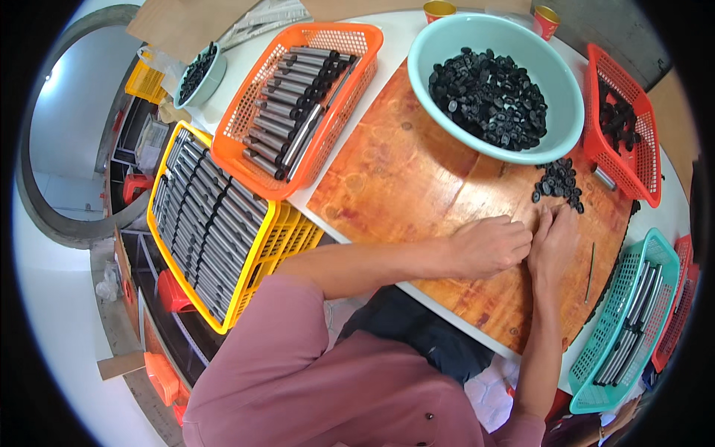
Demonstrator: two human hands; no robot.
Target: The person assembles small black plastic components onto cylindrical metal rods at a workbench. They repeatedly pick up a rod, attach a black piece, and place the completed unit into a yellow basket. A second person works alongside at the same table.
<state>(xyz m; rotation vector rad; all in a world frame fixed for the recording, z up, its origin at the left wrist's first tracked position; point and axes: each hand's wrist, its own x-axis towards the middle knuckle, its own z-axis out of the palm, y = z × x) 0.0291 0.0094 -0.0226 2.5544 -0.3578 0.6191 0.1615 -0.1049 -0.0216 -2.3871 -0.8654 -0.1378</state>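
Observation:
Over the wooden board (417, 186), my left hand (491, 246) is curled closed, its knuckles up. My right hand (553, 238) is right beside it, fingers bent and pressed together. The two hands nearly touch, and whatever they may hold is hidden under the fingers. Just beyond my right fingertips lies a loose pile of small black oval plastic parts (558, 182). A light-green basin (421, 82) full of similar black parts stands behind it. A thin metal rod (590, 272) lies on the board to the right of my right hand.
At the left, an orange basket (313, 160) holds metal tubes with black ends, above a yellow crate (246, 287) packed with more. On the right stand a red basket (648, 160) of black parts and a green basket (588, 372) of tubes. Two cups (546, 24) stand behind the basin.

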